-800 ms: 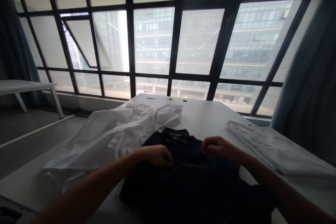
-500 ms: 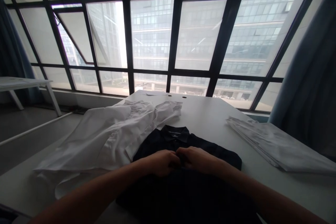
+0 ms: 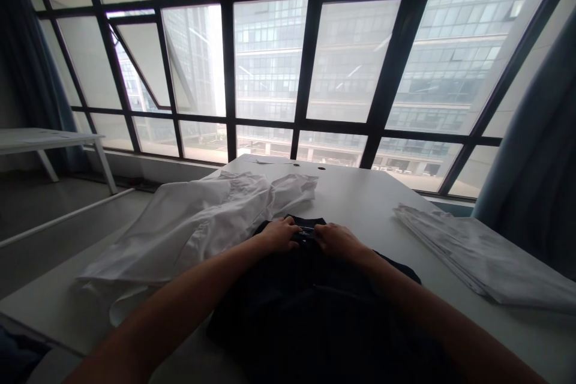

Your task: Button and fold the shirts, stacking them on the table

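Note:
A dark collared shirt (image 3: 315, 306) lies spread on the white table (image 3: 360, 192), its collar pointing away from me. My left hand (image 3: 281, 234) is closed on the left side of the collar. On the collar's right side, my right hand (image 3: 338, 240) grips the fabric with bent fingers. A strip of the inner neckband with a pale label shows between the two hands. The lower part of the shirt is very dark, so its folds are hard to make out.
Left of the shirt lies a rumpled white garment (image 3: 180, 228). A flat stack of white cloth (image 3: 486, 252) rests at the table's right. Another white table (image 3: 58, 138) stands at the far left, with large windows behind and a blue curtain (image 3: 531, 150) at right.
Both my hands have moved away from me, up the shirt from the chest to the collar, and are slightly farther apart. The view has shifted a little to the left.

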`<act>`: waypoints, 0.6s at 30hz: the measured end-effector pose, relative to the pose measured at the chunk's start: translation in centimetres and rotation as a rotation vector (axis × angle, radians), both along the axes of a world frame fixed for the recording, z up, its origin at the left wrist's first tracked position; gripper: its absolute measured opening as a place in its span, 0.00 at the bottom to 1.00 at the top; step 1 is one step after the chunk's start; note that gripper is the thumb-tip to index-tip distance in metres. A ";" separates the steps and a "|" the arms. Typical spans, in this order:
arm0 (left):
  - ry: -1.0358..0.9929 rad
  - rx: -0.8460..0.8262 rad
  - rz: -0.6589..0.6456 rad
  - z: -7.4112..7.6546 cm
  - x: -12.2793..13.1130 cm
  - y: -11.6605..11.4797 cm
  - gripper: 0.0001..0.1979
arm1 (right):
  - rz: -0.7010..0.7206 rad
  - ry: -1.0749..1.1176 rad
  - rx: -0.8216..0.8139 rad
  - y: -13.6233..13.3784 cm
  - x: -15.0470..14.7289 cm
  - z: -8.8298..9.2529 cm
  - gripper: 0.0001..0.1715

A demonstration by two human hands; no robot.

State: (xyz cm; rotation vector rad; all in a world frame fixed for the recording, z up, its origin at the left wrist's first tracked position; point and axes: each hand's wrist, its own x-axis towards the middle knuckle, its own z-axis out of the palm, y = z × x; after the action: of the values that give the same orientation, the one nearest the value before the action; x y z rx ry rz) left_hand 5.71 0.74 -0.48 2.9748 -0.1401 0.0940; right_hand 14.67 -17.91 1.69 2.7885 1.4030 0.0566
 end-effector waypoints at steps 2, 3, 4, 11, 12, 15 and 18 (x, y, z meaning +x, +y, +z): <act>-0.009 0.005 0.020 0.0 0.9 -0.1 0.19 | -0.041 -0.011 0.143 -0.5 -0.1 0.5 0.06; -0.034 -0.005 0.038 0.0 1.2 -0.2 0.17 | -0.075 -0.013 0.216 -0.9 -0.1 0.6 0.06; -0.071 -0.017 0.061 0.1 1.4 -0.3 0.16 | -0.111 -0.015 0.280 -1.3 -0.1 0.8 0.06; -0.046 -0.021 0.350 1.1 -0.5 0.9 0.35 | -0.293 0.125 0.196 -7.6 1.7 -1.9 0.15; 0.031 -0.004 0.368 1.3 -1.2 1.2 0.37 | -0.307 0.158 0.126 -8.9 2.2 -2.6 0.20; 0.149 0.003 0.332 2.3 -3.6 1.5 0.24 | -0.428 0.180 0.062 -12.6 3.4 -3.8 0.31; 0.185 -0.087 0.267 5.4 -6.9 1.6 0.11 | -0.437 0.406 0.037 -15.7 3.4 -3.0 0.33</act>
State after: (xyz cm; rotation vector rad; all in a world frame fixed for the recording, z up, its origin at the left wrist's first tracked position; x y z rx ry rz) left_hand -1.19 2.37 4.88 2.8778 0.2772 -0.1397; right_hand 18.03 -33.61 -1.33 3.1887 0.7989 -0.5186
